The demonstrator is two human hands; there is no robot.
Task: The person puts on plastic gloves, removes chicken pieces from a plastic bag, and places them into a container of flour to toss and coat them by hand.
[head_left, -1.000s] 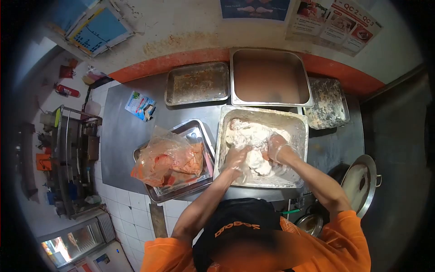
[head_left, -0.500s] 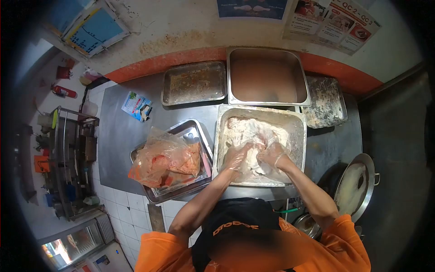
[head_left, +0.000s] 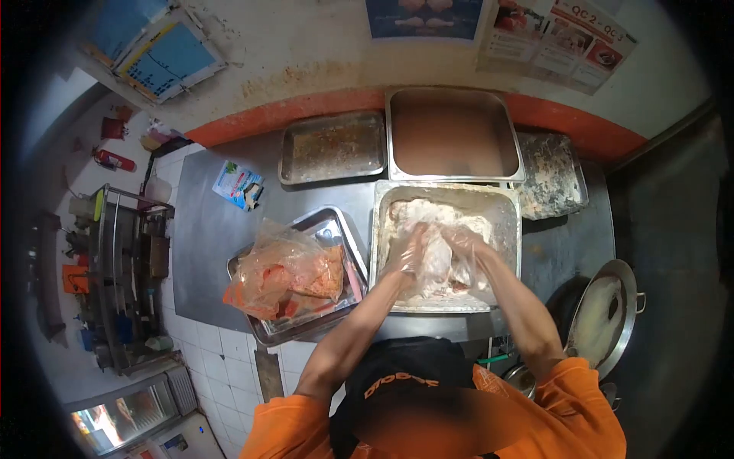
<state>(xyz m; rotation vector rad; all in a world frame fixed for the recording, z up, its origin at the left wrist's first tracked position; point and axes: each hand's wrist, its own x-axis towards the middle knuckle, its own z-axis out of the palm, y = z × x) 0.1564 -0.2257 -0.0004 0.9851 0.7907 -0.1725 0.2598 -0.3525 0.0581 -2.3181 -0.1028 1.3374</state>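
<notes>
Both of my hands, in clear plastic gloves, are inside a rectangular metal pan of white flour (head_left: 501, 222). Between them lies a pale mass of flour-coated meat (head_left: 438, 256). My left hand (head_left: 407, 251) grips it from the left with curled fingers, and my right hand (head_left: 468, 246) closes on it from the right. Flour hides the fingertips and the exact shape of the pieces. Left of the pan, a metal tray (head_left: 331, 218) bears an open clear plastic bag of orange-pink raw meat (head_left: 294, 271).
Behind the flour pan stands a deep pan of cloudy brownish liquid (head_left: 455, 138). A shallow stained tray (head_left: 332, 149) is beside it, and a flour-crusted tray (head_left: 549, 174) sits to the right. A blue-white packet (head_left: 238, 184) lies at left. A wide metal pan (head_left: 604, 317) stands at lower right.
My hands have risen slightly and drawn around the floured mass, which now shows whiter and higher between them. The camera view has shifted a little. The trays and bag stay put.
</notes>
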